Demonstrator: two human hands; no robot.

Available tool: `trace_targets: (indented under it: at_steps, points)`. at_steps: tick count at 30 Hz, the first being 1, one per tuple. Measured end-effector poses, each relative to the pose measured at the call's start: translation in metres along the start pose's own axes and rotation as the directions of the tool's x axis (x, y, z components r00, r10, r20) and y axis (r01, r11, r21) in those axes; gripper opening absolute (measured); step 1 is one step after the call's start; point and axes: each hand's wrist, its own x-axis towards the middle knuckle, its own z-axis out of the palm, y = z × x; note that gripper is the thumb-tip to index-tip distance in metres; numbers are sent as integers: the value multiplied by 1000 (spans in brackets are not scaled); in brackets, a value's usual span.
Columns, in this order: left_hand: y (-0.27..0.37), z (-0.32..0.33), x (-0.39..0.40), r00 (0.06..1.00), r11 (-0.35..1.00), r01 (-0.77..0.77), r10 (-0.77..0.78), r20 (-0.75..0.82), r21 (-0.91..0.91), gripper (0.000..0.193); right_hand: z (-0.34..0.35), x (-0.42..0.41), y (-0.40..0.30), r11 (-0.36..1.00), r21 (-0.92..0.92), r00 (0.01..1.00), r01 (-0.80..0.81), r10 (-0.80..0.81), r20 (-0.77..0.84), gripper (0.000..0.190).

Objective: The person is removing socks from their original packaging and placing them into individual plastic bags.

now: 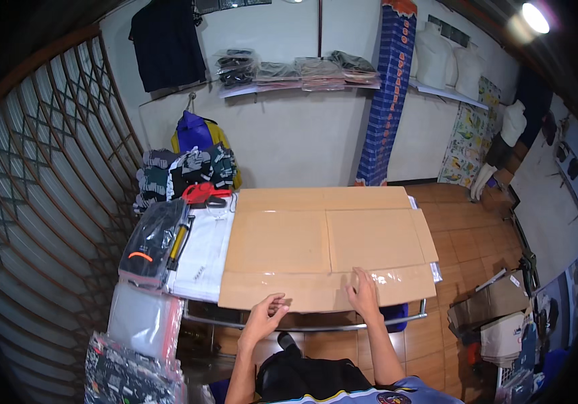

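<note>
A large flattened cardboard box (279,242) lies across the table before me, with fold lines and a seam down its middle. Glossy spots, perhaps clear tape, show along its front flap. My left hand (268,315) is at the box's front left edge, fingers curved and apart, holding nothing. Over the front flap, right of the seam, my right hand (364,294) has its fingers apart and grips nothing. Whether its fingertips touch the cardboard I cannot tell. Under the box's left side lies a white sheet-like stack (200,257).
Left of the box are a red tool with a black handle (205,193), a slim yellow and black tool (179,245) and a bagged dark garment (152,242). Folded clothes (188,171) are piled behind. A metal rail (319,327) runs along the table front. Cartons (491,303) stand at right.
</note>
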Motion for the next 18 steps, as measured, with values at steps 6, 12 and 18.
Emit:
trace_targets:
  at_steps: [6, 12, 18]
  points:
    - [-9, -64, 77, 994, 999, -5, 1, -109, -36, 38, 42, 59, 17, 945, -213, 966, -249, 258, 13, 61]
    - [-20, -126, 131, 982, 1000, -24, 22, -185, -13, 37, 54, 88, 10, 775, -514, 905, -368, 426, -5, 72]
    - [-42, -204, 195, 956, 986, -80, 118, -268, 148, 34, 47, 98, -7, 743, -528, 887, -411, 459, -45, 72]
